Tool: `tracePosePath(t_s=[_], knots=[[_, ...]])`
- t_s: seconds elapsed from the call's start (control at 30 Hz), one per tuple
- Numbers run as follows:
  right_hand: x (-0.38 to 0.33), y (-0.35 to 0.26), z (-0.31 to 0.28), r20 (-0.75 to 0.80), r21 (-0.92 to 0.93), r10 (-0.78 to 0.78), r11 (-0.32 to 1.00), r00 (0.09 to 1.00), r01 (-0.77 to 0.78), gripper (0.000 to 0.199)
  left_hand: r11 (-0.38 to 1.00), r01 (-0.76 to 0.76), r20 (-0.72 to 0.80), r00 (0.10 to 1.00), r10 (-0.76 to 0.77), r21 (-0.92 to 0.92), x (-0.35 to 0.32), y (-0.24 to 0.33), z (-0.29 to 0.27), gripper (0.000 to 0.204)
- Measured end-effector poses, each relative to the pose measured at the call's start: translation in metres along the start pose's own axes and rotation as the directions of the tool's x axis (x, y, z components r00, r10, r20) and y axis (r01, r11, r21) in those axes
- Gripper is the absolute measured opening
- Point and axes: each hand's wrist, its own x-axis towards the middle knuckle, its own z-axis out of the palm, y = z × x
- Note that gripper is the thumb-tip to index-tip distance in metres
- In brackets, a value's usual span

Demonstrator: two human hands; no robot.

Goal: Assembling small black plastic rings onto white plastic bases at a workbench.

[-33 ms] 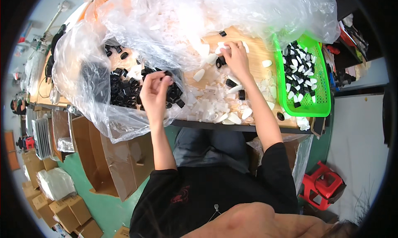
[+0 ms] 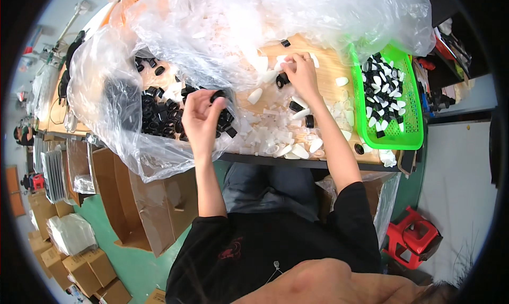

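Nothing has shifted: left hand (image 2: pixel 200 116) still pinches a black cap (image 2: pixel 216 96); right hand (image 2: pixel 301 73) at 12 o'clock still grips a white piece (image 2: pixel 281 65).

Beside the bright green plastic mesh basket (image 2: pixel 411 139) of black-and-white pieces lie translucent white plastic caps (image 2: pixel 300 151), glossy black ring caps (image 2: pixel 159 118), and seemingly clear, colourless plastic bags (image 2: pixel 212 23).

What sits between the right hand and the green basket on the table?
Only loose white caps scattered on the wooden table. The right hand rests left of the green basket, fingers on white pieces by a black ring. Nothing tall blocks that stretch.
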Motion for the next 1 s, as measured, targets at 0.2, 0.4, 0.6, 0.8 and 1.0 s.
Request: tracePosePath(t_s=[0.2, 0.4, 0.6, 0.8, 1.0], knots=[[0.0, -0.023, -0.019, 0.192, 0.509, 0.141, 0.832, 0.971, -0.221, 0.016, 0.921, 0.212, 0.139, 0.975, -0.175, -0.328, -0.008, -0.009, 0.022, 0.031], [-0.03, -0.103, -0.062, 0.023, 0.812, -0.051, 0.584, 0.998, 0.011, 0.015, 0.887, 0.182, 0.177, 0.977, -0.116, -0.424, -0.013, -0.013, 0.04, 0.029], [-0.039, -0.118, -0.061, -0.196, 0.492, -0.417, 0.741, 0.888, 0.457, 0.019, 0.901, 0.121, 0.164, 0.985, -0.057, -0.417, -0.015, -0.013, 0.041, 0.032], [-0.038, -0.119, -0.053, -0.234, 0.427, -0.463, 0.741, 0.855, 0.518, 0.02, 0.906, 0.07, 0.199, 0.98, 0.016, -0.418, -0.016, -0.008, 0.046, 0.032], [-0.038, -0.118, -0.055, -0.113, 0.444, -0.46, 0.77, 0.881, 0.458, 0.024, 0.913, 0.092, 0.153, 0.988, -0.033, -0.397, -0.015, -0.013, 0.041, 0.03]])
